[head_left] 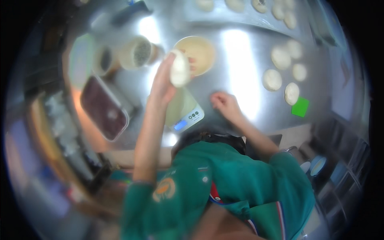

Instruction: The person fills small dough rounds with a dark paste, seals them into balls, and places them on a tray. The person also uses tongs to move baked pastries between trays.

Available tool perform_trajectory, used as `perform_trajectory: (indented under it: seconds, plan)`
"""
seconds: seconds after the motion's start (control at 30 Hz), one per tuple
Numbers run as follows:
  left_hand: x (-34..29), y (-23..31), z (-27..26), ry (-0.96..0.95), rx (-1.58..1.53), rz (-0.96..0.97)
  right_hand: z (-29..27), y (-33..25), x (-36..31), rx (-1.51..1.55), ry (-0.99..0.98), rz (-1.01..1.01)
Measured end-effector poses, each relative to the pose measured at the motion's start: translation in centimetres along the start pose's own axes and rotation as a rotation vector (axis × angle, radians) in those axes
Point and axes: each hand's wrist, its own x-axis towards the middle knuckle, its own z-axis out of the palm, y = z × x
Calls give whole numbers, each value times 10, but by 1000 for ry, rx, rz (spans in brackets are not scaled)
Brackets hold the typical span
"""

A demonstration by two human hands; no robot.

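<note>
A pale round of dough (179, 69) rests in my left hand (162, 82), its fingers wrapped round it. It is held above the work table, between a digital scale (194, 116) and a wide cream-coloured bowl (206, 58). The dough and hand cover part of the bowl. Right of the scale, over the bare steel, my right hand (225, 105) is closed with its fingers curled in. Whether anything is inside them is hidden. Several dough rounds (281, 58) lie farther right on the table, beside a green scraper (300, 107).
At left stands a tray of dark red filling (105, 108). Behind it are a tub with dark speckled contents (141, 53) and a smaller container (105, 60). A baking tray (240, 18) with more dough pieces lies at the far edge of the steel table (252, 116).
</note>
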Motion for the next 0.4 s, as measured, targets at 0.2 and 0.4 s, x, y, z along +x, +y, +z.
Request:
perform_trajectory:
  seconds: [0.2,0.4]
  plan:
    - [56,-23,-5,162,538,129,-20,3,20,30,203,-194]
    - [69,-34,10,49,1634,400,-27,6,26,80,290,-210]
